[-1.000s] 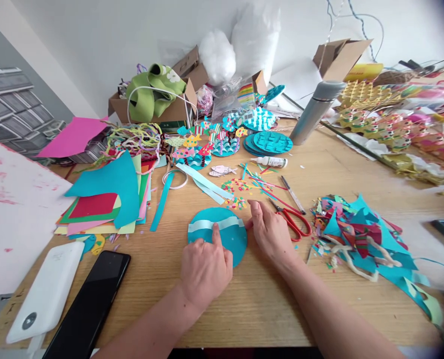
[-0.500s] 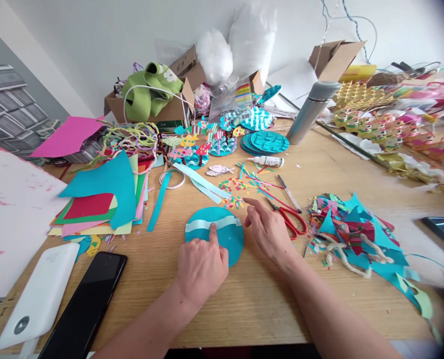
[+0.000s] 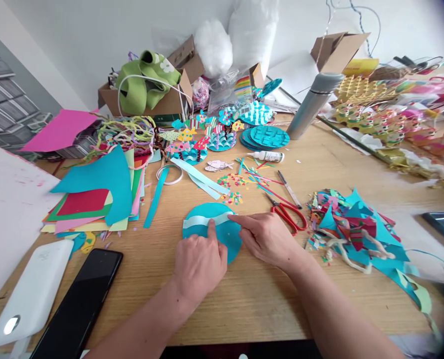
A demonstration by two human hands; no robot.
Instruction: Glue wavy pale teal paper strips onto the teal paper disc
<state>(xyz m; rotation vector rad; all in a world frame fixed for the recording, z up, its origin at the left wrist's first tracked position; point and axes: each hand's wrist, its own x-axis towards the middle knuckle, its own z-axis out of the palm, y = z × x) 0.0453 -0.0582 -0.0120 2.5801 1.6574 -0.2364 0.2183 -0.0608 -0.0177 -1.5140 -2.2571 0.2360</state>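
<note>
A teal paper disc (image 3: 229, 244) lies on the table with a pale blue paper strip (image 3: 195, 221) running across its upper part. The strip is raised in small waves. With its index finger stretched out, my left hand (image 3: 200, 262) presses the middle of the strip; its other fingers are curled under, gripping nothing. My right hand (image 3: 269, 237) comes in from the right, index fingertip on the strip's right end, thumb and other fingers loosely bent and apart. Red-handled scissors (image 3: 289, 217) rest just beyond my right hand.
Loose pale strips (image 3: 201, 179), a roll of tape (image 3: 169, 174), a glue bottle (image 3: 269, 156) and a pen (image 3: 289, 189) lie behind the disc. Paper scraps (image 3: 356, 229) heap at right. Coloured sheets (image 3: 83, 202), a phone (image 3: 82, 299) and a white power bank (image 3: 31, 289) are at left.
My right hand has moved left, its index fingertip coming down onto the strip's right end. My left index finger stays on the middle of the strip. The view has shifted slightly.
</note>
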